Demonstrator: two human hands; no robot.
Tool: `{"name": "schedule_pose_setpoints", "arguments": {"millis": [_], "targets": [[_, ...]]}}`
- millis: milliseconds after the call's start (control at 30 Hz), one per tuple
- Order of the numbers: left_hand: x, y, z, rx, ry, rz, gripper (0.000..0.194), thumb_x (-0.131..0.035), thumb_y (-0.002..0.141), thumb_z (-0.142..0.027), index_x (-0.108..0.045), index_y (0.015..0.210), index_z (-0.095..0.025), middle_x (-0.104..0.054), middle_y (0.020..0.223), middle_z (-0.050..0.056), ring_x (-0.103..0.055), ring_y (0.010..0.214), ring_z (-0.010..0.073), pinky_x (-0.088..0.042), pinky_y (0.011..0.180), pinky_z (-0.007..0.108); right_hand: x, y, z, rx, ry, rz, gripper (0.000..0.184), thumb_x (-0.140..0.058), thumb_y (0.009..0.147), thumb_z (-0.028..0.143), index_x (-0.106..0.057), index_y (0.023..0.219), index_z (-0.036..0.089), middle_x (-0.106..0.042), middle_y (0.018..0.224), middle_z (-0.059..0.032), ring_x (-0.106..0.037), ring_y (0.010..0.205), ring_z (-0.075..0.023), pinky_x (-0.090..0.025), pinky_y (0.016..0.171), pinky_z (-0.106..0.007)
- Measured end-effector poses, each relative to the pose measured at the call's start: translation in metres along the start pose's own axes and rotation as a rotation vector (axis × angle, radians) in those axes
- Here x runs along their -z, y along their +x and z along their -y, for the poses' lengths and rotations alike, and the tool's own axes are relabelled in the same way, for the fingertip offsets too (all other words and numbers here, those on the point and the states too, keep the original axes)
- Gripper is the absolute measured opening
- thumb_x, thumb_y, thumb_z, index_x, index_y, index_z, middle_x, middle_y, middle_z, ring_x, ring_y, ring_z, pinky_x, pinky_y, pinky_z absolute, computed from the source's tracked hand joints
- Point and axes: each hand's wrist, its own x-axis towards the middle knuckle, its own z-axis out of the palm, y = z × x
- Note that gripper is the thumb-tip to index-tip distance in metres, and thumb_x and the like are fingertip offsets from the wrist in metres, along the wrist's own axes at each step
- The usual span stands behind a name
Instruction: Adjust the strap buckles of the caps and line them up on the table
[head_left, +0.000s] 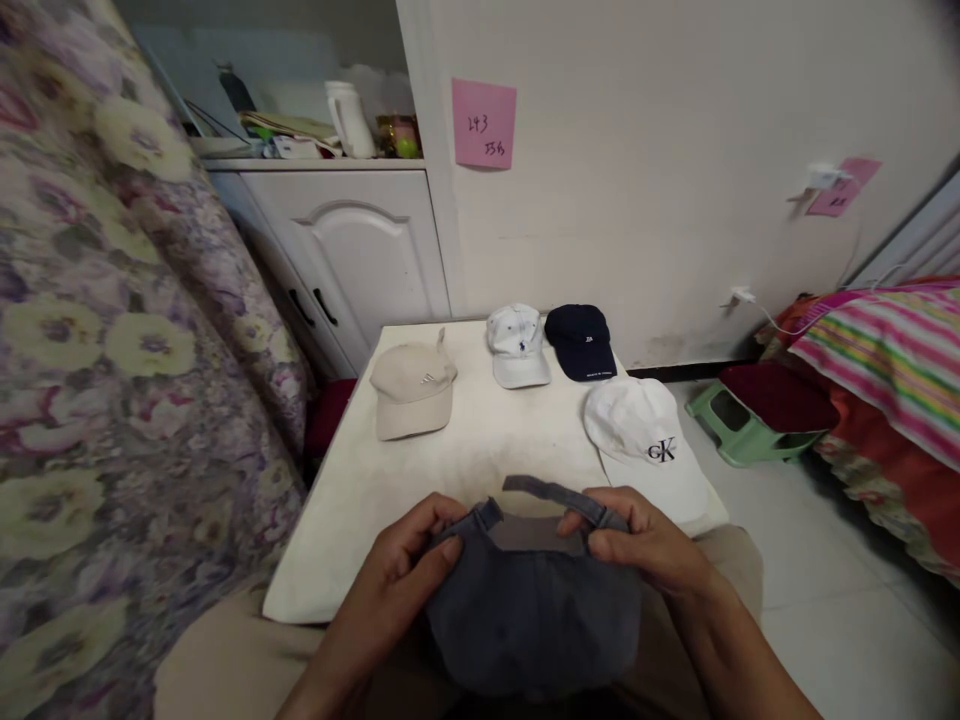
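Flowered curtains (67, 400) hang along the left side of the room, and a pale cabinet (345, 250) stands beyond the cream tabletop (495, 430). From where I'm standing, I can see a grey-blue cap (536, 620) held up at the near edge, over the person's lap. Both hands are closed on it: the left hand (416, 555) pinches one side of the back opening between thumb and fingers, while the right hand (637, 535) grips the other side at the base of the strap (551, 490), whose free end sticks out unfastened across the gap. Further off lie a beige cap (412, 390) on the left, a small white cap (517, 345) beside a navy cap (581, 340) at the back, and a lettered white cap (637, 430) on the right.
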Motion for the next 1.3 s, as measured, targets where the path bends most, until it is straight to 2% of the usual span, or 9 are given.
{"name": "schedule_pose_setpoints", "arguments": {"millis": [233,400,533,733,900,1033,1100,1200,1300], "targets": [[0.000,0.036,-0.010,0.010,-0.125,-0.059,0.027,-0.078,0.076,-0.039,-0.063,0.080,-0.017,-0.058,0.063,-0.004,-0.048,0.052,0.0089,-0.035,0.048,0.017,0.002,0.043,0.035,0.077,0.000,-0.171,0.026,-0.072,0.085,0.043,-0.070,0.083,0.017,-0.062,0.074,-0.0012,-0.051,0.062,-0.0120,-0.037,0.056,-0.022],[0.003,0.086,-0.045,-0.298,-0.275,-0.297,0.020,-0.075,0.078,-0.034,-0.062,0.082,-0.018,-0.061,0.066,-0.005,-0.050,0.053,0.0080,-0.038,0.051,0.017,0.000,0.094,0.080,0.410,-0.008,-0.367,0.023,-0.069,0.087,0.041,-0.068,0.080,0.018,-0.067,0.075,-0.0013,-0.057,0.066,-0.0133,-0.043,0.063,-0.024],[0.009,0.094,-0.060,-0.424,-0.297,-0.292,0.018,-0.072,0.081,-0.034,-0.062,0.086,-0.020,-0.062,0.067,-0.004,-0.051,0.053,0.0096,-0.039,0.051,0.018,0.003,0.098,0.094,0.537,-0.034,-0.361,0.019,-0.065,0.091,0.038,-0.070,0.087,0.020,-0.068,0.075,-0.0007,-0.058,0.067,-0.0133,-0.043,0.064,-0.024],[0.015,0.062,-0.005,-0.161,-0.232,-0.122,0.018,-0.070,0.086,-0.034,-0.064,0.088,-0.018,-0.062,0.073,-0.002,-0.052,0.063,0.0111,-0.040,0.059,0.019,0.013,0.059,0.030,0.217,-0.078,-0.257,0.015,-0.065,0.092,0.033,-0.070,0.091,0.019,-0.069,0.073,-0.0009,-0.059,0.070,-0.0139,-0.042,0.067,-0.025],[0.011,0.047,0.030,0.006,-0.194,-0.051,0.018,-0.069,0.088,-0.035,-0.063,0.091,-0.018,-0.061,0.076,-0.002,-0.050,0.067,0.0113,-0.038,0.061,0.020,0.003,0.033,-0.022,0.001,0.054,-0.144,0.017,-0.067,0.090,0.034,-0.067,0.097,0.018,-0.070,0.068,0.0001,-0.058,0.063,-0.0114,-0.041,0.065,-0.023],[0.000,0.041,0.028,0.051,-0.198,0.049,0.018,-0.067,0.089,-0.035,-0.064,0.093,-0.018,-0.061,0.080,-0.001,-0.052,0.070,0.0126,-0.039,0.063,0.022,-0.010,0.028,-0.031,-0.068,0.101,-0.012,0.021,-0.060,0.095,0.037,-0.065,0.100,0.017,-0.065,0.051,0.0032,-0.049,0.042,-0.0071,-0.036,0.053,-0.020],[-0.007,0.039,0.027,0.068,-0.216,0.075,0.018,-0.067,0.088,-0.036,-0.064,0.091,-0.018,-0.061,0.080,0.000,-0.051,0.071,0.0128,-0.039,0.064,0.022,-0.017,0.028,-0.032,-0.074,0.184,0.016,0.021,-0.059,0.095,0.038,-0.064,0.097,0.017,-0.068,0.056,0.0017,-0.052,0.041,-0.0075,-0.037,0.049,-0.019],[-0.015,0.037,0.030,0.102,-0.267,0.064,0.020,-0.070,0.086,-0.036,-0.063,0.089,-0.018,-0.058,0.074,-0.002,-0.048,0.065,0.0112,-0.036,0.060,0.021,-0.025,0.031,-0.033,-0.023,0.291,-0.051,0.019,-0.066,0.091,0.035,-0.061,0.092,0.017,-0.072,0.077,-0.0024,-0.061,0.050,-0.0092,-0.043,0.049,-0.020],[-0.020,0.036,0.035,0.088,-0.276,0.040,0.018,-0.071,0.085,-0.034,-0.064,0.088,-0.018,-0.058,0.074,-0.002,-0.048,0.065,0.0113,-0.036,0.060,0.021,-0.034,0.035,-0.036,-0.005,0.343,-0.108,0.021,-0.070,0.087,0.035,-0.061,0.091,0.016,-0.068,0.080,-0.0004,-0.050,0.042,-0.0036,-0.040,0.043,-0.017]]}}
